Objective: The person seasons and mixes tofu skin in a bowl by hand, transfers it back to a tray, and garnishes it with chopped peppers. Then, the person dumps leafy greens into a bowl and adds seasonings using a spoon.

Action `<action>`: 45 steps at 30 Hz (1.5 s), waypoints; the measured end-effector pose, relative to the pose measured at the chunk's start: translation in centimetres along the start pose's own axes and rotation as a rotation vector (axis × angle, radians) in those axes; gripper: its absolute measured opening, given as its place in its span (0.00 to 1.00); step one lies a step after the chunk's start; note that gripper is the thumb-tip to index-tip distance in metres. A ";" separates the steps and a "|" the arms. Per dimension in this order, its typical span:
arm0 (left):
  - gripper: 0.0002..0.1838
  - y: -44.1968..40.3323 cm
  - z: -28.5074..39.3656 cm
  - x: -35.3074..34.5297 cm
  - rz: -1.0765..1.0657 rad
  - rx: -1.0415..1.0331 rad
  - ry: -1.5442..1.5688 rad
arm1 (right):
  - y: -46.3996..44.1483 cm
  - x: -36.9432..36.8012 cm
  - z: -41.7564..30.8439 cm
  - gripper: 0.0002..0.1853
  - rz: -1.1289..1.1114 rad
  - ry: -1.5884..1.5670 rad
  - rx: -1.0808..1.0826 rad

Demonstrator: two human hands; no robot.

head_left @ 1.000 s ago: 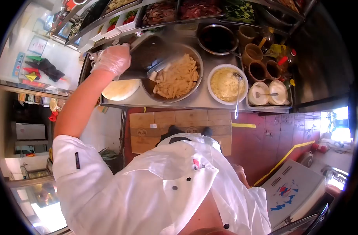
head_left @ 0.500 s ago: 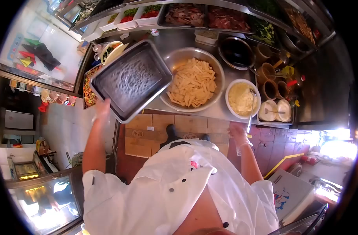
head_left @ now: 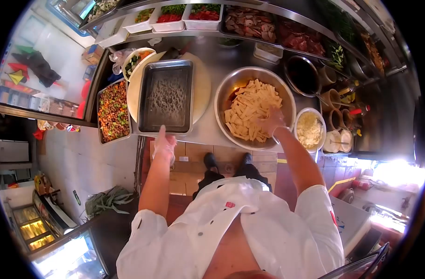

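Observation:
A dark metal tray (head_left: 166,95), bare but for wet marks on its bottom, lies flat over a round pale board (head_left: 202,88). My left hand (head_left: 164,145), in a clear glove, is at the tray's front edge; one finger points up toward the rim and the others look curled. To the right stands a large steel bowl (head_left: 220,104) with a heap of pale cut strips (head_left: 252,109). My right hand (head_left: 272,122), gloved and somewhat blurred, is over the right part of the strips, its fingertips hard to make out.
A tray of diced mixed food (head_left: 114,111) lies at the left. Right of the steel bowl are a white bowl of pale mash (head_left: 310,130), a pot of dark liquid (head_left: 303,75) and brown jars (head_left: 332,98). Tubs of chopped vegetables (head_left: 168,18) line the back shelf.
The tray, tilted and lifted before, now lies flat on the board. My left hand has moved to its front edge. My right hand has come up from beside the counter into the steel bowl.

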State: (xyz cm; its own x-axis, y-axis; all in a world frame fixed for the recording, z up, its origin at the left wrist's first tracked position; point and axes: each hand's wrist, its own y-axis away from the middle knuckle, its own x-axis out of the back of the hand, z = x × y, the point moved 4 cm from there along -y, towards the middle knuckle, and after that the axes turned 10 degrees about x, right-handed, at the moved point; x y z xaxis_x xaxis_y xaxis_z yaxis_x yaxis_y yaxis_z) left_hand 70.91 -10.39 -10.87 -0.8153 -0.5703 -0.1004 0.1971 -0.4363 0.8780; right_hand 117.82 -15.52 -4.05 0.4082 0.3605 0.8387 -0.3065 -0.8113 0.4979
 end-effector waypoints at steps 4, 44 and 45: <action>0.24 5.1 -8.1 -3.4 -0.377 0.127 -0.420 | -0.7 -4.1 -1.6 0.64 -0.210 0.239 0.197; 0.15 4.7 -15.8 -10.0 -0.457 0.424 -0.424 | -7.0 -3.4 -5.9 0.23 -0.189 0.205 0.593; 0.14 5.2 -15.4 -10.3 -0.458 0.423 -0.408 | -5.2 -3.8 -6.3 0.24 -0.328 0.274 0.644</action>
State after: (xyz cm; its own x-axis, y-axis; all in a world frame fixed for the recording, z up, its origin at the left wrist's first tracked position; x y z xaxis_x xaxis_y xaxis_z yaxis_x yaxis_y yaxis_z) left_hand 88.73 -17.48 -12.49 -0.9190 -0.0560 -0.3902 -0.3704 -0.2160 0.9034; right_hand 112.47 -9.82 -8.41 0.1386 0.6619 0.7366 0.3887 -0.7205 0.5743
